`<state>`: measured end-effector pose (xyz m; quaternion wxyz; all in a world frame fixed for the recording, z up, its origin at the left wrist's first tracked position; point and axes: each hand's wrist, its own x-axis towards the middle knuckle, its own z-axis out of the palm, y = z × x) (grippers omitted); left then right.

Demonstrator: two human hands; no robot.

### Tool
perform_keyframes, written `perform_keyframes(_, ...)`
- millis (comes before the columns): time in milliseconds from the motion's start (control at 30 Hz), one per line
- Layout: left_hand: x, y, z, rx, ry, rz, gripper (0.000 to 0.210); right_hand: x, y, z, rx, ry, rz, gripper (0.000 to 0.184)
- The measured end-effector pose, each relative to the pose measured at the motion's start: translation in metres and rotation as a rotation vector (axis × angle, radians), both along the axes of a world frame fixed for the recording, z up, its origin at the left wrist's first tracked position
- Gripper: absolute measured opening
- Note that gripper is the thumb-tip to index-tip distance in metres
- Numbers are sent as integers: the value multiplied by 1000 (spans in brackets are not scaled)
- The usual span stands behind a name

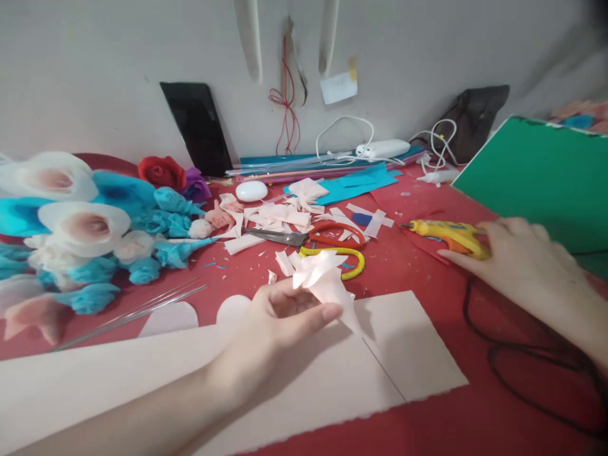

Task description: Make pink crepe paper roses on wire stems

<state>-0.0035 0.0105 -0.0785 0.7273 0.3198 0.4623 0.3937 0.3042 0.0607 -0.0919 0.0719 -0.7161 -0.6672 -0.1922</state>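
My left hand pinches a pale pink paper flower between thumb and fingers. A thin dark wire stem runs down from it toward the lower right. Beneath the hand lies a long sheet of pale pink crepe paper. At the right, my right hand is closed around the rear of a yellow glue gun, thumb on the near side and fingers on the far side. The gun's nozzle points left. Scissors with one red and one yellow handle loop lie open just behind the flower.
Blue and white paper flowers crowd the left side, with thin wires before them. Pink paper scraps litter the middle. A dark cable loops at the right, near a green board. A white power strip sits by the wall.
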Motion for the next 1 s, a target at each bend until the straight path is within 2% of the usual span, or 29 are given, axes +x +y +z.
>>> perform_keyframes(33, 0, 0, -1, 1, 8, 0, 17, -14, -8, 7, 53, -17, 35, 58)
perform_keyframes(67, -1, -1, -2, 2, 11, 0, 17, -30, -18, 14, 93, 69, 166, 48)
perform_keyframes(100, -1, -1, -2, 0, 9, 0, 18, -48, -28, 21, 138, 240, 304, 36)
perform_keyframes(167, 0, -2, -3, -1, -29, -6, 16, -80, -47, 28, 26, 532, 588, 20)
perform_keyframes(200, 0, -2, -3, 0, -62, -19, 14, -94, -54, 30, -78, 606, 655, 13)
perform_keyframes(267, 0, -3, -3, 7, -147, -70, 8, -114, -64, 29, -128, 723, 736, 14)
perform_keyframes(333, 1, -3, -4, 33, -239, -125, 8, -125, -68, 27, -135, 802, 767, 18)
perform_keyframes(433, 0, -3, -7, 92, -302, -158, 14, -130, -67, 27, -104, 852, 767, 14)
perform_keyframes(667, -1, -4, -14, 196, -362, -209, 19, -134, -70, 25, -21, 848, 742, 11)
perform_keyframes(800, -1, -4, -15, 255, -433, -242, 22, -133, -71, 22, 69, 796, 785, 11)
perform_keyframes(1000, -1, -2, -14, 230, -387, -221, 19, -131, -69, 19, 86, 779, 800, 13)
